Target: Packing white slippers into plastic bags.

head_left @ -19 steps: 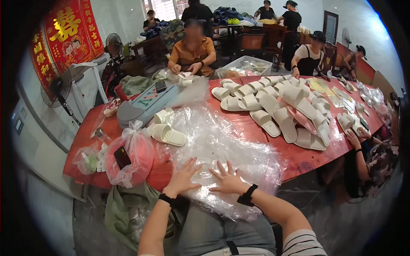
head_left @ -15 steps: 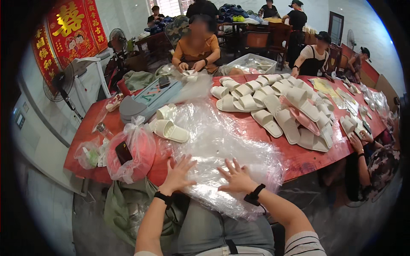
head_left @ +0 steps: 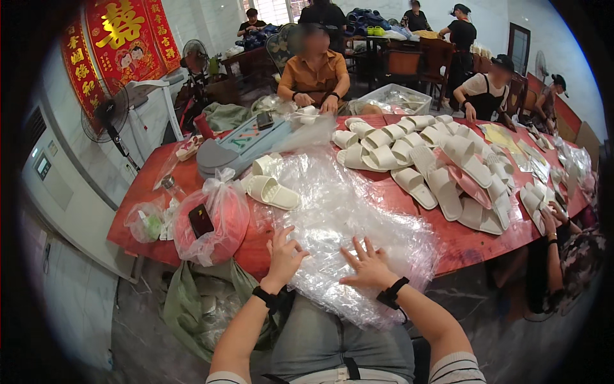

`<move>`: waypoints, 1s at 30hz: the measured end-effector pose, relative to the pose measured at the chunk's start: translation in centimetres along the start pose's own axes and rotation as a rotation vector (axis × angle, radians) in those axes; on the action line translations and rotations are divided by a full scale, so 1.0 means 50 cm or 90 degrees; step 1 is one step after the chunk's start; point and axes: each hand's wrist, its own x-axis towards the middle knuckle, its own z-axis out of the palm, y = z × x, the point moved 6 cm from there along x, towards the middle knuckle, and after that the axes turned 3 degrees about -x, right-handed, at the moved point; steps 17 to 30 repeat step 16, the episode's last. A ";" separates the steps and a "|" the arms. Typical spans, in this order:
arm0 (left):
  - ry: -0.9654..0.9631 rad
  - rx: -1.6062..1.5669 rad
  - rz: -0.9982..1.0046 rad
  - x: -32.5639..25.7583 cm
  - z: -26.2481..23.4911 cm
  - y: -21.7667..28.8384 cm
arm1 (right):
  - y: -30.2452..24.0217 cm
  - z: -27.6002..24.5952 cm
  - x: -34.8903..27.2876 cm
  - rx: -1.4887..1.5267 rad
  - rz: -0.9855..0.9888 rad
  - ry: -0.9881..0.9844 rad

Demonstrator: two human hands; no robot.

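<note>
Clear plastic bags (head_left: 348,224), crinkled and glossy, lie in a loose stack under both hands. Left hand (head_left: 283,254) rests at the stack's near left edge, fingers spread and slightly curled, pressing down rather than gripping. Right hand (head_left: 368,265) lies flat on the near right part, fingers fanned, nothing clenched in it. Both seem placed to pin the slippery film so that it does not slide off, since the near end hangs over the bench (head_left: 476,240) edge toward the person's lap.

Lengthwise the stack runs away from the person, from the overhanging edge toward the far side of the red bench, leaning a little to the left.

Just beyond its left side lies a pair of pale slippers (head_left: 272,189), touching the film. Left of the left hand sits a tied pinkish plastic bag (head_left: 214,217) with a dark phone-like thing inside. Further right, well apart, rows of pale slippers (head_left: 435,169) cover the bench, and other people work around it.
</note>
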 end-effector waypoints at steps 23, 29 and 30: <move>-0.179 0.029 0.355 -0.059 0.004 0.144 | -0.016 0.014 0.007 -0.010 -0.029 -0.019; -0.179 0.029 0.355 -0.059 0.004 0.144 | -0.016 0.014 0.007 -0.010 -0.029 -0.019; -0.179 0.029 0.355 -0.059 0.004 0.144 | -0.016 0.014 0.007 -0.010 -0.029 -0.019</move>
